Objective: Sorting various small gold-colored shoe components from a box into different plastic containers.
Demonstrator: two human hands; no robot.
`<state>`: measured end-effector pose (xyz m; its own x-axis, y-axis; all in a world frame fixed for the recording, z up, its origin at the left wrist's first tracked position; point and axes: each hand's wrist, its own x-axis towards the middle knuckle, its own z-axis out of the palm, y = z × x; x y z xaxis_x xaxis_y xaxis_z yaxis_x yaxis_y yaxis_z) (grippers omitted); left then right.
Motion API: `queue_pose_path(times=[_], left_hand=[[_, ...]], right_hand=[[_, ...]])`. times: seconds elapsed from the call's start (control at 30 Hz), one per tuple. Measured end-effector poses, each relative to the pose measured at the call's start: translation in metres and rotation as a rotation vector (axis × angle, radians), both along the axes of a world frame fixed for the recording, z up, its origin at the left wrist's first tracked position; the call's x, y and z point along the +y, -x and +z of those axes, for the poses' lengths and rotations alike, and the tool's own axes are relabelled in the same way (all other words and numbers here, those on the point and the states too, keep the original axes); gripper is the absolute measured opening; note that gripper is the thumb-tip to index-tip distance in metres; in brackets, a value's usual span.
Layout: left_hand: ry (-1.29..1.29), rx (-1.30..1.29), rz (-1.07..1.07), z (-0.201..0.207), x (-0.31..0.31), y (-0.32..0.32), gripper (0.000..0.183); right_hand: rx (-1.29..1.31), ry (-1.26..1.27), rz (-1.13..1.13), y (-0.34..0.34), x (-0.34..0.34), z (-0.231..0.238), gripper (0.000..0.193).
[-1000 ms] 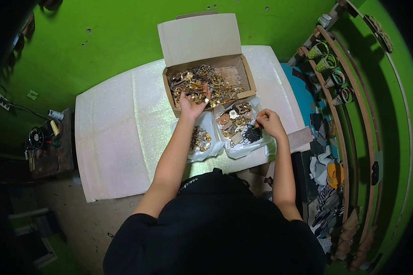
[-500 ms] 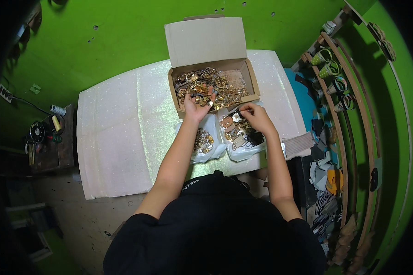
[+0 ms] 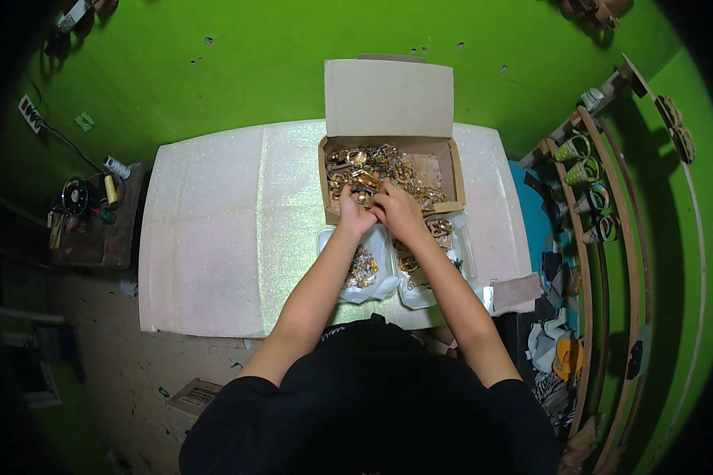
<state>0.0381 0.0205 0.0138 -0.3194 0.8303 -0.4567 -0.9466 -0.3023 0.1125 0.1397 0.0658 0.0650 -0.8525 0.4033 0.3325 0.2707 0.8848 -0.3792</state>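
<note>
Your left hand [image 3: 356, 214] is turned up and cupped at the near edge of the box; metal pieces show at its fingers, but you cannot tell from here whether it bears them or they lie behind. Your right hand [image 3: 398, 212] meets it from the right, fingers bent inward; whether they pinch anything is hidden. Just beyond, the open cardboard box [image 3: 458, 176] holds a jumbled heap of gold and silver-toned metal pieces [image 3: 413, 172], with part of its floor bare at the right. Nearer you, the left container [image 3: 379, 290] and right container [image 3: 470, 257] each hold a smaller share, so the sorting looks partway along, most pieces remaining in the box. All stand on the pale, shimmering desk [image 3: 206, 237], its lower right corner carrying a ribbed flat piece [image 3: 516, 294].
</note>
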Motion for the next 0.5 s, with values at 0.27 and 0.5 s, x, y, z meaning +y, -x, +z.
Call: queue_pose_path(times=[0.27,0.5], left_hand=[[-0.097,-0.103,0.038,-0.014,0.006,0.007,0.043],[-0.058,-0.083,0.01,-0.017,0.008,0.01,0.044]], right_hand=[[0.111,0.329,-0.027,0.013,0.009,0.015,0.013],[0.189,0.572,-0.011,0.021,0.026,0.021,0.012]])
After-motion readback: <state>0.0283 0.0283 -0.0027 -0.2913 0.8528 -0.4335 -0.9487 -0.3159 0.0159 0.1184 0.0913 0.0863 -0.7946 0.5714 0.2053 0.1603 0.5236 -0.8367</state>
